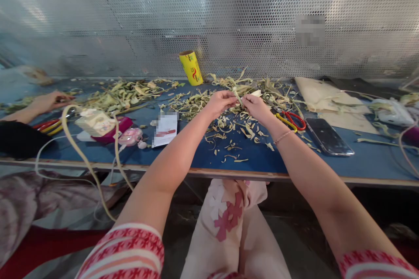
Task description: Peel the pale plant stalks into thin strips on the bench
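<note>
pinching 1 pale plant strip (pixel 238 95) between fingertips of left hand (pixel 221 102) and right hand (pixel 257 107), above blue table (pixel 262 164). probably partway, judging by loose scraps (pixel 250 132) nearer the edge and a dried leaf heap (pixel 270 87) beyond.

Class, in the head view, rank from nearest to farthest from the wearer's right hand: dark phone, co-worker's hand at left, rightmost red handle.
1. Red handle, just right.
2. Dark phone, farther right.
3. Co-worker's hand, far left.
</note>
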Demonstrator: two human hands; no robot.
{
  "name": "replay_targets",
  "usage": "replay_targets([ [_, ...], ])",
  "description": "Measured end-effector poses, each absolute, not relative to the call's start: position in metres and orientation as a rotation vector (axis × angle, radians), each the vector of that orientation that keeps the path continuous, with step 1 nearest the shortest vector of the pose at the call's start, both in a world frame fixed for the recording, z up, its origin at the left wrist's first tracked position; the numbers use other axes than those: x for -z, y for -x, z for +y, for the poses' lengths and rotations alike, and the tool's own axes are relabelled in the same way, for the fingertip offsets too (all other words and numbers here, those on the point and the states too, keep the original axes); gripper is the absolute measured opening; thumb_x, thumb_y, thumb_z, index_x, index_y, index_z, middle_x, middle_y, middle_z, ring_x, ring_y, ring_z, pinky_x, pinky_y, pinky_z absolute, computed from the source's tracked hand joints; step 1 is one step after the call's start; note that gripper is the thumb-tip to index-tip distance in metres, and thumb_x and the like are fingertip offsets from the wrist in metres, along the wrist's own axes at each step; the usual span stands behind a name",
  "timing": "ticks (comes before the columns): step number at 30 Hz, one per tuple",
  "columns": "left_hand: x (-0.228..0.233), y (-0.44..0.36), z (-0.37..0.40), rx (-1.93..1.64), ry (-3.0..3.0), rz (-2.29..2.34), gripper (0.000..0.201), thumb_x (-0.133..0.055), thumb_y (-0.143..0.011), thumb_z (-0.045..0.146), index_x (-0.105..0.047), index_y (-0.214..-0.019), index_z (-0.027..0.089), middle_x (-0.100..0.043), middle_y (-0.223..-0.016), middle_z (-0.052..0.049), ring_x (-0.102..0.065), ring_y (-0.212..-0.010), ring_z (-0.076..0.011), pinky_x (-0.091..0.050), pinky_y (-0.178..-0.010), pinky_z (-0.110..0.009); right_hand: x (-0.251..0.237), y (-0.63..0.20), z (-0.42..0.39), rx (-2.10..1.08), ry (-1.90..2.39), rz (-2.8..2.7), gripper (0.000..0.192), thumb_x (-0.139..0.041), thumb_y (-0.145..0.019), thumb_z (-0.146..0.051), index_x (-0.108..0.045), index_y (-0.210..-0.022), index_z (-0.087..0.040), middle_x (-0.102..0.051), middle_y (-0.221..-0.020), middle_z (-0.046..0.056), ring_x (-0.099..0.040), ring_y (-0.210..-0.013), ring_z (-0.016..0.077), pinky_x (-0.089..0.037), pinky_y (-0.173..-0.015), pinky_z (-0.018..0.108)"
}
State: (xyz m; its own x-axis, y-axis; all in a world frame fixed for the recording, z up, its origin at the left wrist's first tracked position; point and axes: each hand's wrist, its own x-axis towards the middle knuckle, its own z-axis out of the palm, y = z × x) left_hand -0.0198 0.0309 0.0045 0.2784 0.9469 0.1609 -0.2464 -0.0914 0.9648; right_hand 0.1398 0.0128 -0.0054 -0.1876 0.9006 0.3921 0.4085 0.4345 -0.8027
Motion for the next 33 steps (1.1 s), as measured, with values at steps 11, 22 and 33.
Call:
replay_targets([
  [11,-0.008,0.020,0.027,-1.158,-1.278,0.778,0.018,-0.077,-0.066,0.016,-0.061,-0.071,0.010,-0.061,-0.063,0.002,-0.060,-0.062,-0.0059,-0.052,-0.077,-0.026,-0.002,-0.140,0.006,-0.534,1.183,-1.810,0.021,-0.046,-0.083,-0.031,-0.057,-0.074,-0.016,-0.048,-0.061,-0.003,-0.042,-0.062,0.0113,-0.034,-0.064,0.025],
  [22,-0.003,0.020,0.031,-1.124,-1.342,0.726,0.018,-0.075,-0.069,0.017,-0.059,-0.073,0.011,-0.059,-0.066,0.002,-0.058,-0.062,-0.0060,-0.050,-0.071,-0.024,-0.003,-0.139,0.001,-0.160,1.222,-1.963,0.016,-0.053,-0.080,-0.022,-0.067,-0.086,-0.015,-0.067,-0.087,0.007,-0.057,-0.078,0.0171,-0.042,-0.074,0.027],
  [33,-0.003,0.024,0.035,-1.186,-1.384,0.857,0.015,-0.062,-0.077,0.012,-0.063,-0.092,0.012,-0.062,-0.082,-0.002,-0.054,-0.066,-0.0065,-0.047,-0.074,-0.025,-0.007,-0.149,-0.001,-0.128,1.556,-2.233,0.025,-0.054,-0.083,-0.038,-0.068,-0.085,-0.017,-0.070,-0.082,0.007,-0.059,-0.074,0.0169,-0.039,-0.065,0.026],
])
